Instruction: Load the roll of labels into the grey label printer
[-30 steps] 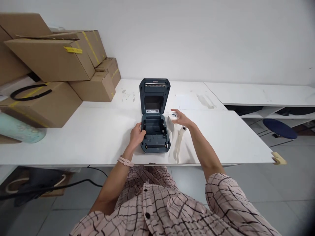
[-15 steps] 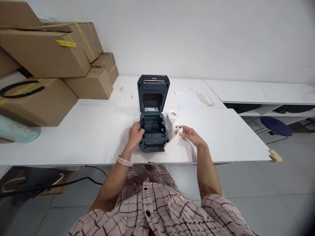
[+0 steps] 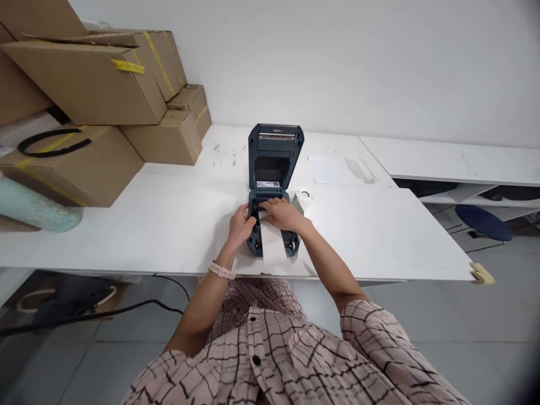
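A dark label printer [image 3: 275, 154] stands on the white table with its lid raised. My left hand [image 3: 242, 226] grips the left edge of its base, thumb over the rim. Inside the base is my right hand [image 3: 280, 214], fingers bent round the small paper roll, which they mostly hide. From there a white paper strip [image 3: 273, 244] runs forward over the printer's front edge. Another white roll [image 3: 304, 198] stands just right of the printer.
Cardboard boxes [image 3: 93, 84] are stacked at the left, with a mint-green cylinder [image 3: 54, 216] before them. A white sheet [image 3: 324, 170] lies behind on the white table [image 3: 371, 236]. At the right is a blue stool [image 3: 483, 223].
My right hand has moved left with the small roll, from beside the printer into its open base. The paper strip now lies across the printer's front. The view has shifted slightly.
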The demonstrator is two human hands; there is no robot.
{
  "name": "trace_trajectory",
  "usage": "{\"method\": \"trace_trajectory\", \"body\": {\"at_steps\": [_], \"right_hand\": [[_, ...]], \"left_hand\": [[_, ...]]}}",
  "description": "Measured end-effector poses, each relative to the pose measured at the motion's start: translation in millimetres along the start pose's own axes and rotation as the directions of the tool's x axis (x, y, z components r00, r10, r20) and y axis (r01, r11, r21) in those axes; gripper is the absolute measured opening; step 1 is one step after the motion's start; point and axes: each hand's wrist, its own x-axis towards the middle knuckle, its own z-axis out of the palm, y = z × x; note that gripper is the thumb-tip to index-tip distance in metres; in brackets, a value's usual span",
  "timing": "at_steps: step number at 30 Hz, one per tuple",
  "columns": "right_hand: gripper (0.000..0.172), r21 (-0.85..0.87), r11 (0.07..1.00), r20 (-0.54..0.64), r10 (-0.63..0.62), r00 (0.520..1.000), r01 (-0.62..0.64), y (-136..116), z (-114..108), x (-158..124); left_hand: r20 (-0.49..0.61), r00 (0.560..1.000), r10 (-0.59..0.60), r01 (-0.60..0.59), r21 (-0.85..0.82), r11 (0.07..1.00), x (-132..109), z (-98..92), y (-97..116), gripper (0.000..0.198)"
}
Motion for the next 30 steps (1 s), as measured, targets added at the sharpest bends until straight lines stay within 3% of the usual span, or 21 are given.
{"method": "trace_trajectory", "body": {"at_steps": [7, 12, 16, 20, 30], "right_hand": [[0.038, 0.183, 0.979, -0.200, -0.052, 0.978, 0.090, -18, 25, -69], [0.042, 0.250, 0.965, -0.313, 0.004, 0.950, 0.078, -36, 49, -107], [0.042, 0.274, 0.960, -0.329, 0.033, 0.944, 0.062, -40, 57, -114], [0.042, 0.301, 0.952, -0.337, 0.049, 0.940, 0.058, -40, 58, -115], [0.038, 0.414, 0.907, -0.339, 0.068, 0.938, 0.084, -40, 56, -117]], "left_hand": [[0.018, 1.000, -0.021, 0.022, -0.059, 0.998, -4, -0.3, 2, 0.059], [-0.001, 0.998, -0.064, 0.064, -0.065, 0.996, -6, 2.2, -1, 0.058], [0.005, 0.999, -0.047, 0.047, -0.173, 0.984, -7, 4.7, -1, 0.063], [0.220, 0.972, -0.080, 0.165, -0.401, 0.901, -10, 2.8, 5, 0.076], [0.283, 0.953, -0.108, 0.217, -0.385, 0.897, -12, -1.8, 9, 0.085]]}}
